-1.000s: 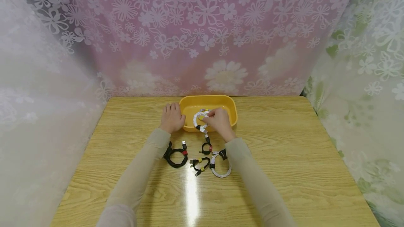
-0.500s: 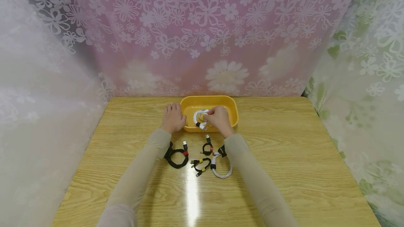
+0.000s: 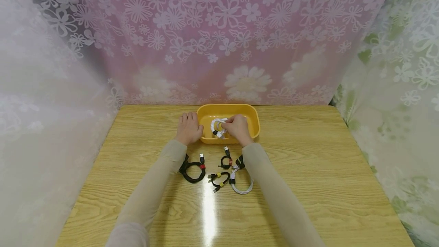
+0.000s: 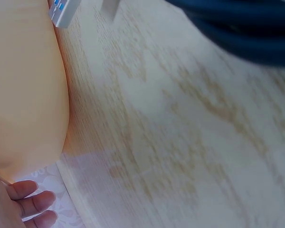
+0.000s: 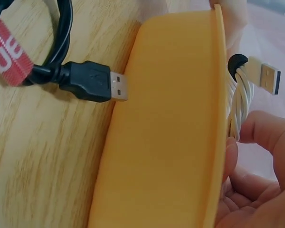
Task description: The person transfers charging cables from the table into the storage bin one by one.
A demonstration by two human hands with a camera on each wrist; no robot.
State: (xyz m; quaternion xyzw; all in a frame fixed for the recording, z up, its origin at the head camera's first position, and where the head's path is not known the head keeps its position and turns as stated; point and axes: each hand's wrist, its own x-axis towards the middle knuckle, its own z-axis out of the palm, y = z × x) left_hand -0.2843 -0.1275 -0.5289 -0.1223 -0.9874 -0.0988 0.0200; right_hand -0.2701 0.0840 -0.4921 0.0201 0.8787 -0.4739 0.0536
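Observation:
At the yellow plastic bin (image 3: 228, 141), my left hand (image 3: 188, 129) holds the left end, its thumb over the rim and its fingers outside. Those fingers (image 4: 35, 203) show past the bin wall in the left wrist view. My right hand (image 3: 238, 129) reaches over the front rim and pinches a coiled white USB cable (image 3: 214, 125) between thumb and fingers. Its metal plug and black tie stand out in the right wrist view, where the bin wall partly hides the coil (image 5: 241, 107). Something yellow shows within the coil; the bin bottom beneath it is partly hidden.
In front of the bin lie a large black USB cable (image 3: 193, 181), a small black cable with a red tie (image 3: 222, 162), a short black cable with yellow ties (image 3: 213, 181) and a white cable (image 3: 241, 192). My right sleeve partly covers the white one. Floral curtains (image 3: 219, 48) surround the wooden table (image 3: 308, 155).
The coiled white cable has sunk a little further into the bin with my right hand, its plug now behind the front rim. My left hand keeps its place on the bin.

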